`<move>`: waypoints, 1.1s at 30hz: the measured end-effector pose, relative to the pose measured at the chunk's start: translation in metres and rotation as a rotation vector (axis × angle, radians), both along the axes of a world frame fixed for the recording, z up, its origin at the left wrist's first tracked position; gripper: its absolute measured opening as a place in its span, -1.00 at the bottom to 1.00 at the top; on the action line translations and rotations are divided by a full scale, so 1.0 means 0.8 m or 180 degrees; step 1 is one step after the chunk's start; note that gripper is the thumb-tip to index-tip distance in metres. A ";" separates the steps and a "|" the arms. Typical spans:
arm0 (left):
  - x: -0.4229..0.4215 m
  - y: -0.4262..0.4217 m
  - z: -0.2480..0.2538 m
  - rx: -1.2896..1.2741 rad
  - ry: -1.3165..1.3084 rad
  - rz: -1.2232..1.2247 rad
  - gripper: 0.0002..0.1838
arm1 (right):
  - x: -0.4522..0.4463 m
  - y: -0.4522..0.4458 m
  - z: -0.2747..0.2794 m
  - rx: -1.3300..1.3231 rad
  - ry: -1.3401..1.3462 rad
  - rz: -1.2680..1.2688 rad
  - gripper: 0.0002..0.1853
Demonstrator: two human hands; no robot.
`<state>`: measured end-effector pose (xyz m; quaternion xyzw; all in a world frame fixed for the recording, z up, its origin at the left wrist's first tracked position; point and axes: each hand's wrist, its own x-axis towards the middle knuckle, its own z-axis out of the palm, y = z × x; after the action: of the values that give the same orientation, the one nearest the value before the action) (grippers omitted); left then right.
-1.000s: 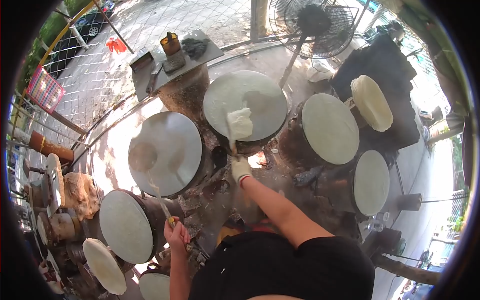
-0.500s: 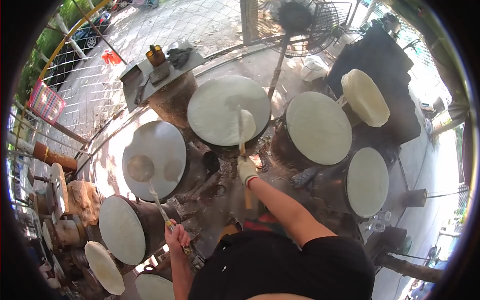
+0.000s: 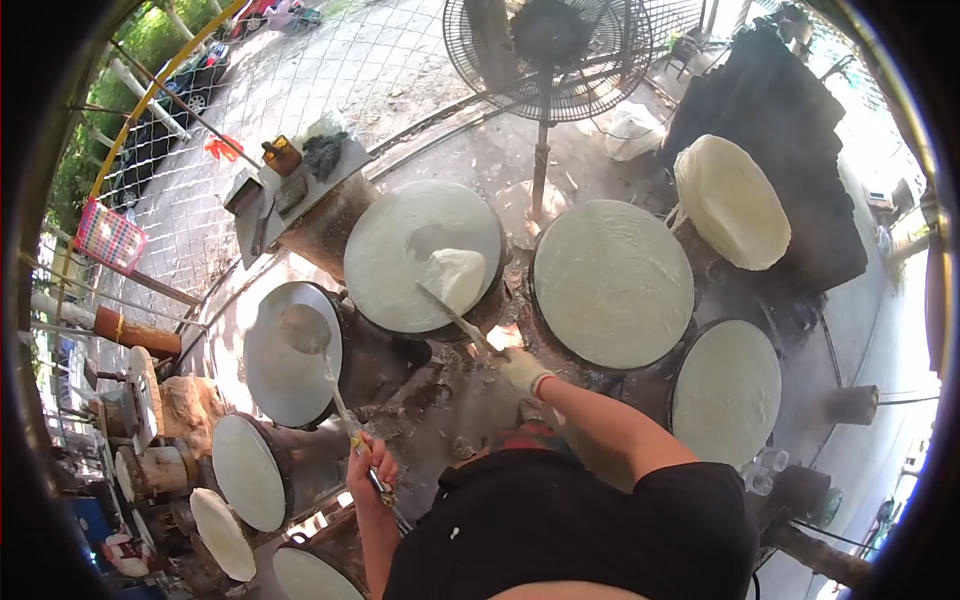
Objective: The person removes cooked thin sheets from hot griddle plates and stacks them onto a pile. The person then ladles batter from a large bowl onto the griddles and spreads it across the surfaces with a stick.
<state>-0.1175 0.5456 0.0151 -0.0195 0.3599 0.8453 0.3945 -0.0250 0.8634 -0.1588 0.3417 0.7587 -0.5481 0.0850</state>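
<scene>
My left hand (image 3: 370, 470) grips the handle of a long ladle (image 3: 306, 328). The ladle's round bowl hangs over a bare grey griddle (image 3: 270, 370). In a white glove, my right hand (image 3: 524, 372) is closed around a long flat spatula (image 3: 455, 318). Its blade reaches across the front of the rear-middle griddle, beside a thick pale lump of batter or dough (image 3: 456, 279). A pale thin layer (image 3: 390, 240) covers most of that griddle, with a darker patch behind the lump. Whether the blade touches the surface I cannot tell.
Several other round griddles, such as the right one (image 3: 613, 283), carry pale layers around me. A stack of pale flat rounds (image 3: 732, 202) stands at the right, another (image 3: 222, 535) at lower left. A large fan (image 3: 549, 40) stands behind. A small table (image 3: 335, 175) holds containers.
The spatula has swung from pointing straight away to slanting leftward, and my right hand has moved right and nearer. The pale lump looks thicker. My left hand still holds the ladle; the view has shifted.
</scene>
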 end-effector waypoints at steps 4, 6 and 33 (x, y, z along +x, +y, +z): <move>0.008 0.027 0.004 -0.0019 -0.0044 -0.0073 -0.77 | -0.034 0.058 0.000 0.0514 0.0203 -0.0653 -0.56; 0.005 0.037 0.007 -0.0102 -0.0084 -0.0066 -0.77 | -0.049 0.065 0.034 0.0399 0.0305 -0.0653 -0.58; -0.118 -0.028 -0.045 -0.0036 -0.0704 -0.0928 -0.81 | -0.147 -0.006 0.023 -0.0516 0.0636 -0.2509 -0.56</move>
<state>-0.2121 0.5233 -0.0210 -0.0621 0.3181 0.7698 0.5499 -0.1428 0.8586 -0.1402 0.5434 0.5286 -0.6271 -0.1788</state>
